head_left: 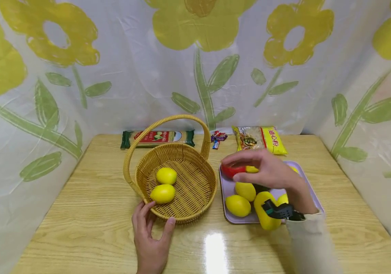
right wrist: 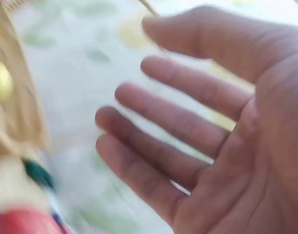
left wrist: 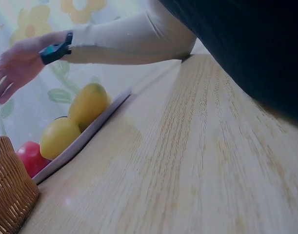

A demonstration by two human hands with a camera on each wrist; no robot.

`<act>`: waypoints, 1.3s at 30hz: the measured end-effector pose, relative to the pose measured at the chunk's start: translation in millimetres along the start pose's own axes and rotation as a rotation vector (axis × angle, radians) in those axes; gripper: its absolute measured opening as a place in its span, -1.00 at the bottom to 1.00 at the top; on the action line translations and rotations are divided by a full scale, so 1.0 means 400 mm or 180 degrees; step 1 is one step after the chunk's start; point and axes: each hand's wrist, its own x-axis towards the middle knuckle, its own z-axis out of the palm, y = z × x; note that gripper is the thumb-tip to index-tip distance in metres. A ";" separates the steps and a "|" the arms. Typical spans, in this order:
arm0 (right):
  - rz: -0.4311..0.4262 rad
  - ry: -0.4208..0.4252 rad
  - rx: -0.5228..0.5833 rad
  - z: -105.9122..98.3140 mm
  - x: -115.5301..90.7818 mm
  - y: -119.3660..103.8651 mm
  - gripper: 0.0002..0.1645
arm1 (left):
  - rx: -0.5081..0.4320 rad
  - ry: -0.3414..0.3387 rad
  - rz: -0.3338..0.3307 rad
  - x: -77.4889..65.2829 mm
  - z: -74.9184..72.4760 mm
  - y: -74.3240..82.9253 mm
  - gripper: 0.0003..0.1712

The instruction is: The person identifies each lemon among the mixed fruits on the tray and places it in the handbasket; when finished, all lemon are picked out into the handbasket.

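Note:
My left hand (head_left: pixel 151 243) touches the near left rim of a handled wicker basket (head_left: pixel 212 194), its thumb and fingers spread along the outside. Two yellow lemons (head_left: pixel 166 176) lie on the left of the basket floor. Over a lilac tray (head_left: pixel 229 220), my right hand (head_left: pixel 267 169) hovers with loosely extended fingers; the right wrist view shows the bare palm (right wrist: pixel 236 180) with nothing in it. Below it, a shiny red fruit (head_left: pixel 232 172) is partly hidden. Also in the tray are a lemon (head_left: pixel 238 206), an elongated yellow fruit (head_left: pixel 266 217) and other yellow fruits, partly covered by the hand and wrist.
Behind the basket lies a green-ended noodle packet (head_left: pixel 181 137). Small wrapped sweets (head_left: pixel 218 137) sit right of the handle, and a yellow food bag (head_left: pixel 260 140) lies behind the tray. A flower-print cloth (head_left: pixel 140 76) surrounds the wooden table (head_left: pixel 79 213).

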 end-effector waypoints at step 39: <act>0.1262 0.0615 -0.0041 -0.242 -0.306 0.254 -0.49 | 0.0031 0.0041 -0.0146 0.002 0.004 0.008 -0.24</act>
